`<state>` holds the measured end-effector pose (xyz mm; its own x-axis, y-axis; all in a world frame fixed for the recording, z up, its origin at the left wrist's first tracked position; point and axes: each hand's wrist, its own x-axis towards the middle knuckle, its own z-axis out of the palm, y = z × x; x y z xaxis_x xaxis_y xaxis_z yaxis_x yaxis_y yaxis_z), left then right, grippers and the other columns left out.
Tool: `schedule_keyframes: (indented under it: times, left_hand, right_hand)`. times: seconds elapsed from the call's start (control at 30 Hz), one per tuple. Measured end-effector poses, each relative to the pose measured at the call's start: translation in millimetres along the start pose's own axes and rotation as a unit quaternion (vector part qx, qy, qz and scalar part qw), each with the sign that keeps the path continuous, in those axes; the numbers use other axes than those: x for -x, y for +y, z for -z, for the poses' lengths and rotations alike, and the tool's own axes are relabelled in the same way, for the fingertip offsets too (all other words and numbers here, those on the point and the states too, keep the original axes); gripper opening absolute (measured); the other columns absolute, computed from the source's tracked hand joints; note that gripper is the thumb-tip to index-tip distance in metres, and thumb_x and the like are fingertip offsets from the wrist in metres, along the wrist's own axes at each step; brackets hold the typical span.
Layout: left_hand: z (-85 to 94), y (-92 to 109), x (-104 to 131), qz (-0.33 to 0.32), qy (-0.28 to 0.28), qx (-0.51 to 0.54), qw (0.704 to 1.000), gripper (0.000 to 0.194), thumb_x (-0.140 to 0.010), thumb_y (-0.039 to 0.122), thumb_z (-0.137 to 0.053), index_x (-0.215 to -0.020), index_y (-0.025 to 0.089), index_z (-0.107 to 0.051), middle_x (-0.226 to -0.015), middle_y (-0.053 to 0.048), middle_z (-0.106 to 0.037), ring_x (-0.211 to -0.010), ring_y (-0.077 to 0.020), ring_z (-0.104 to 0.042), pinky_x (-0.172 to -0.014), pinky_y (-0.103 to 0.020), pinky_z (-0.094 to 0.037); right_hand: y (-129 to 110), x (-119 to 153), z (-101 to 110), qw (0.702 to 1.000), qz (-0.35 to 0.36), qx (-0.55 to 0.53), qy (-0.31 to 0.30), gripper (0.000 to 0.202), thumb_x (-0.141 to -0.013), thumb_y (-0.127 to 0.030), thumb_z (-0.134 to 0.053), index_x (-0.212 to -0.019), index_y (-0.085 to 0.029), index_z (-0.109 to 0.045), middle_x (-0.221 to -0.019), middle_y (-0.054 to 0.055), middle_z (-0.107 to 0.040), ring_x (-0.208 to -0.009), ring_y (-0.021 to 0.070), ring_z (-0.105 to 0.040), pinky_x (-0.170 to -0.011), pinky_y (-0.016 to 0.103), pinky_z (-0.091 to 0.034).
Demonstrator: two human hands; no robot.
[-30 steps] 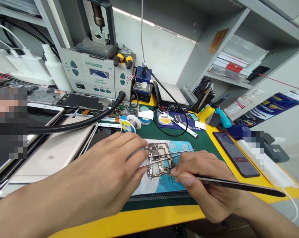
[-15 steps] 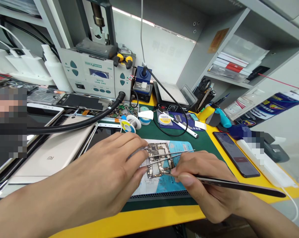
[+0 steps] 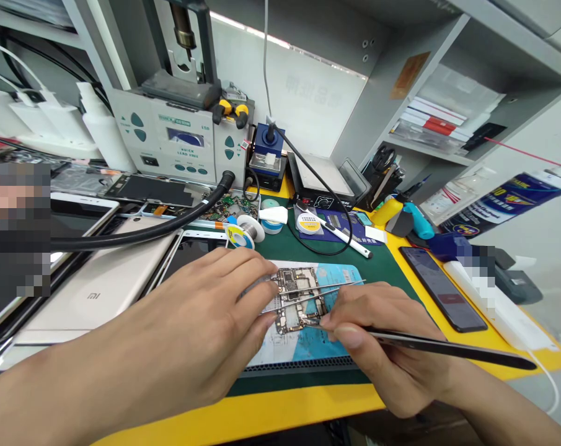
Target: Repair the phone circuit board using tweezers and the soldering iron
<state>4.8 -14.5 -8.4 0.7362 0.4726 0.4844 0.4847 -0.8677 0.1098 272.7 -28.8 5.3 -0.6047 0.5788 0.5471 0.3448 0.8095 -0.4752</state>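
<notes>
My left hand (image 3: 206, 316) is closed on metal tweezers (image 3: 310, 295). Their two thin prongs, slightly apart, stretch rightward across a phone circuit board (image 3: 295, 280), and the points reach past its right edge. My right hand (image 3: 387, 347) pinches a slim tool with a long black handle (image 3: 466, 353). Its metal tip touches or hovers just over the board's lower part; I cannot tell which. The board lies on a blue and white card (image 3: 345, 271). My left fingers are close by the board's left edge and hide part of the card.
A hot-air station (image 3: 168, 139) stands at the back, its black hose (image 3: 187, 220) crossing left. Phones lie at left, including a gold one (image 3: 94, 291), and a dark phone (image 3: 442, 288) at right. A solder spool (image 3: 245, 234) and white pen-like tool (image 3: 345, 238) sit behind the board.
</notes>
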Motion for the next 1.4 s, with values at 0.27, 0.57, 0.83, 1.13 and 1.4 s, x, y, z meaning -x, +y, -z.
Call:
schedule_keyframes:
  times: [0.27,0.57,0.83,1.13,1.4]
  left_hand:
    - [0.5,0.0,-1.4,-0.001,0.002,-0.007,1.000,0.028,-0.108,0.020,-0.046,-0.120,0.011,-0.070,-0.123,-0.016,-0.069,-0.110,-0.0352,-0.064,-0.082,-0.050,-0.055]
    - [-0.1,-0.2,-1.8,-0.002,-0.002,0.001,1.000,0.027,-0.108,0.019,-0.046,-0.120,0.011,-0.069,-0.123,-0.016,-0.069,-0.108,-0.0356,-0.064,-0.078,-0.051,-0.055]
    - [-0.1,-1.8,0.3,0.003,0.000,-0.001,1.000,0.026,-0.108,0.020,-0.048,-0.121,0.012,-0.068,-0.125,-0.016,-0.068,-0.112,-0.0352,-0.063,-0.084,-0.051,-0.055]
    - [-1.2,-1.9,-1.1,0.006,-0.010,0.012,1.000,0.025,-0.108,0.020,-0.047,-0.119,0.012,-0.068,-0.121,-0.015,-0.068,-0.109,-0.0343,-0.063,-0.088,-0.053,-0.056]
    - [-1.4,-2.5,-1.6,0.008,-0.007,0.016,1.000,0.024,-0.108,0.019,-0.047,-0.119,0.012,-0.068,-0.121,-0.015,-0.067,-0.110,-0.0339,-0.062,-0.089,-0.053,-0.054]
  right_hand:
    - [0.4,-1.1,-0.3,1.000,0.009,-0.010,-0.003,0.010,-0.097,-0.013,-0.059,-0.096,-0.018,-0.068,-0.072,0.002,-0.073,-0.060,0.0153,-0.067,-0.059,0.027,-0.050]
    - [-0.3,-1.0,-0.7,1.000,-0.004,-0.011,-0.001,0.012,-0.098,-0.015,-0.058,-0.097,-0.019,-0.069,-0.071,0.001,-0.072,-0.059,0.0146,-0.065,-0.058,0.027,-0.049]
    - [1.4,-1.1,1.5,1.000,-0.001,0.008,-0.002,0.011,-0.099,-0.016,-0.058,-0.092,-0.020,-0.067,-0.074,0.002,-0.076,-0.061,0.0154,-0.071,-0.059,0.028,-0.052]
    - [2.6,-2.2,-0.6,1.000,-0.009,0.006,0.004,0.013,-0.099,-0.016,-0.058,-0.089,-0.020,-0.066,-0.072,0.002,-0.076,-0.062,0.0163,-0.072,-0.057,0.028,-0.051]
    - [3.4,-1.0,-1.0,1.000,-0.002,0.002,0.005,0.011,-0.099,-0.015,-0.059,-0.091,-0.020,-0.066,-0.073,0.002,-0.076,-0.061,0.0149,-0.070,-0.058,0.027,-0.050]
